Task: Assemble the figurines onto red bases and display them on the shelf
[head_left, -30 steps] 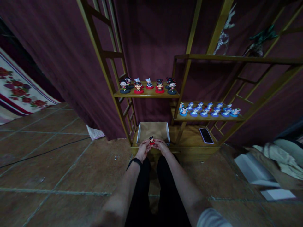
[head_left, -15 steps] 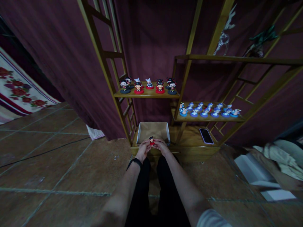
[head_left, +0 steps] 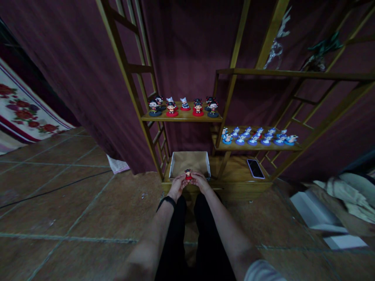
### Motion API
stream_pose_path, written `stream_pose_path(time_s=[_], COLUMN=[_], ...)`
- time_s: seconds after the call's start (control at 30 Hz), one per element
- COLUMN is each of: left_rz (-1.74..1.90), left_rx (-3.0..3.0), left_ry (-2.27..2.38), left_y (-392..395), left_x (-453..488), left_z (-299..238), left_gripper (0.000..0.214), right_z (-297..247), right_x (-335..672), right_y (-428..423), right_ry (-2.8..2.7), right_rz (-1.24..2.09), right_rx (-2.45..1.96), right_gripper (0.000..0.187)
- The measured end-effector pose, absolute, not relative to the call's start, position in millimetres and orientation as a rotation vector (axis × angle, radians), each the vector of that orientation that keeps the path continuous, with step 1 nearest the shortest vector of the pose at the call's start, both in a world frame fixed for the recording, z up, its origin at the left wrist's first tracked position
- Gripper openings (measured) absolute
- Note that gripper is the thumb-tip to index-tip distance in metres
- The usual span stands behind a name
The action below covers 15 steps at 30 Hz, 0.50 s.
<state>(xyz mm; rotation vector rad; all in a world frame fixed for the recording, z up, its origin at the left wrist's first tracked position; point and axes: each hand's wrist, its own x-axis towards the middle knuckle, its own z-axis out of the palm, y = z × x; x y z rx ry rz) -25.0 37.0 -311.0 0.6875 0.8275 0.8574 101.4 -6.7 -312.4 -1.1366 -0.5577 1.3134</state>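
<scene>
A small black-haired figurine (head_left: 188, 173) on a red base is held upright between my two hands. From its left side, my left hand (head_left: 177, 186) has its fingers closed on the base. My right hand (head_left: 200, 182) grips the same base from the right. Just behind both hands lies an open shallow box (head_left: 190, 159) with white sides and a brown inside. Similar figurines (head_left: 172, 109) on red and black bases stand in rows on the shelf (head_left: 184, 116) above the box.
Several blue and purple figurines (head_left: 253, 139) line the lower right shelf. Below them a phone (head_left: 255, 169) rests on the cabinet's bottom board. Clear and green ornaments (head_left: 325, 47) stand on the upper right shelf. White boxes (head_left: 318, 210) and cloth lie on the floor at right.
The figurine has turned or tilted slightly between my fingers, so its face shows more plainly. Both hands have stayed in nearly the same place.
</scene>
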Motion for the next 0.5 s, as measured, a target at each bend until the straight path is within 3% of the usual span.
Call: stream_pose_path(time_s=[0.5], left_rz=[0.865], left_rx=[0.643], left_ry=[0.814], left_y=[36.5], left_x=[-24.8], left_z=[-308.4], left_gripper=[0.013], right_z=[-300.7], right_x=[99.3], right_y=[-13.1], right_ry=[-0.549], right_rz=[1.328], right_rx=[-1.099], right_gripper=[0.027])
